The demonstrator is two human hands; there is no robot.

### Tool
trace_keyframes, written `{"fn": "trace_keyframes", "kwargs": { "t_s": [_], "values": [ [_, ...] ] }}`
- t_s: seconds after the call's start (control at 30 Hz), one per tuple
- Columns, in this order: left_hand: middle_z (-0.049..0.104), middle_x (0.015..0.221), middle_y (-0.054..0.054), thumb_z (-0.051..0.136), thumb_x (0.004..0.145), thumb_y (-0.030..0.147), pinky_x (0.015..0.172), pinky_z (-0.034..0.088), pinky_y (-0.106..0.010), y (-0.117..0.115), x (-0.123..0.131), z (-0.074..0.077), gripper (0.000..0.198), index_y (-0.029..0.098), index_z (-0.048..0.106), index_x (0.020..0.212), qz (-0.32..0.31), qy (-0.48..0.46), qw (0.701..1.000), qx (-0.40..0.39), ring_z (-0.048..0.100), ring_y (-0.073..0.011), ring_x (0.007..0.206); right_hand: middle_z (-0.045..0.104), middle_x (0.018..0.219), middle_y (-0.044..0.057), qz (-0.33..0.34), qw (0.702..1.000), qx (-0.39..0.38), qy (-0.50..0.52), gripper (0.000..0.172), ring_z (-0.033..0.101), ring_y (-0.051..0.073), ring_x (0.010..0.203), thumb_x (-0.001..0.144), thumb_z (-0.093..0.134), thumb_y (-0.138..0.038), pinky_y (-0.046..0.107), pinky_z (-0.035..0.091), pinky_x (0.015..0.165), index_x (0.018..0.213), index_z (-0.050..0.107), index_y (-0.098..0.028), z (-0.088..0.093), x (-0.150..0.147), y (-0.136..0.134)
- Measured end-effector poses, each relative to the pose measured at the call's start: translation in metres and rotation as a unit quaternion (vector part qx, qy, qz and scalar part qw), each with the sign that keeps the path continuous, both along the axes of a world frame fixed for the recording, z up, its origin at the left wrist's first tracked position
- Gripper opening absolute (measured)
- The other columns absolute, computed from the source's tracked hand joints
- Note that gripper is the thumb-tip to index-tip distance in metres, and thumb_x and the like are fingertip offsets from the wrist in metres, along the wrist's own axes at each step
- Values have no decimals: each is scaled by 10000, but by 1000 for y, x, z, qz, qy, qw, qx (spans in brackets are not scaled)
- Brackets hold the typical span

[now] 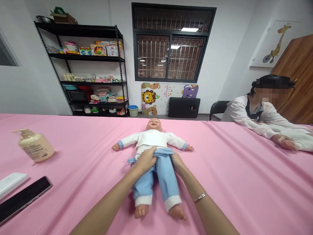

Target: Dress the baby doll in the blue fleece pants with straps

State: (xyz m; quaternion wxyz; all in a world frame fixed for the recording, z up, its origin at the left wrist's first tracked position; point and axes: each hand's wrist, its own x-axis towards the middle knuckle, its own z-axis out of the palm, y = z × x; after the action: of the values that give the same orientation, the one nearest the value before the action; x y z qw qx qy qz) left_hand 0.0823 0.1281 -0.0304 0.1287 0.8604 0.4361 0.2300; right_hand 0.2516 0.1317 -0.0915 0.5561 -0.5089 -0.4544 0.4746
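Note:
A baby doll [153, 138] lies on its back on the pink tablecloth [220, 188], head at the far side and bare feet toward me. It wears a white top with blue cuffs and light blue trousers [167, 178] with white ankle cuffs. My left hand [146, 161] is closed on the trousers' waist near the middle. At the right side of the waistband, my right hand [177, 162] grips the blue cloth, its fingers partly hidden behind it. Part of the waistband sticks out past my left hand, by the doll's hip.
To the left stand a pump bottle [37, 148], a white flat case [7, 186] and a dark phone [20, 203]. At the right sits another person [259, 110], arms on the table by a white cloth. A stocked black shelf [93, 57] stands behind.

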Motion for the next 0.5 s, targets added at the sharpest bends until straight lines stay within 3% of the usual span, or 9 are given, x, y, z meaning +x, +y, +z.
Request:
{"fn": "trace_keyframes", "kwargs": {
  "t_s": [0.13,0.3,0.4,0.5],
  "values": [
    [569,950,-37,397,786,62,708,392,-303,-1,-5,3,237,220,481,942,69,83,988,112,552,-207,847,642,824,61,26,998,-45,40,394,563,177,742,661,536,-453,279,458,669,892,608,-141,-4,2,2],
    [556,1076,-58,551,800,214,815,380,-373,13,-27,15,302,226,479,1093,127,80,965,216,516,-254,963,600,763,43,-71,995,3,-64,292,530,175,720,629,520,-373,296,437,698,803,551,-141,-15,11,2],
    [553,1116,-90,582,776,218,852,381,-410,25,-43,27,374,197,480,1136,194,19,962,191,511,-279,1013,585,883,74,-159,980,2,-117,391,539,210,829,562,532,-260,339,438,781,934,496,-145,-12,15,7],
    [592,1080,-80,547,788,214,863,408,-387,18,-50,58,285,182,531,1070,162,-129,973,98,549,-240,991,513,1123,135,-198,972,23,-124,563,502,246,1021,486,548,-172,364,429,873,1040,452,-144,27,11,3]
  ]
}}
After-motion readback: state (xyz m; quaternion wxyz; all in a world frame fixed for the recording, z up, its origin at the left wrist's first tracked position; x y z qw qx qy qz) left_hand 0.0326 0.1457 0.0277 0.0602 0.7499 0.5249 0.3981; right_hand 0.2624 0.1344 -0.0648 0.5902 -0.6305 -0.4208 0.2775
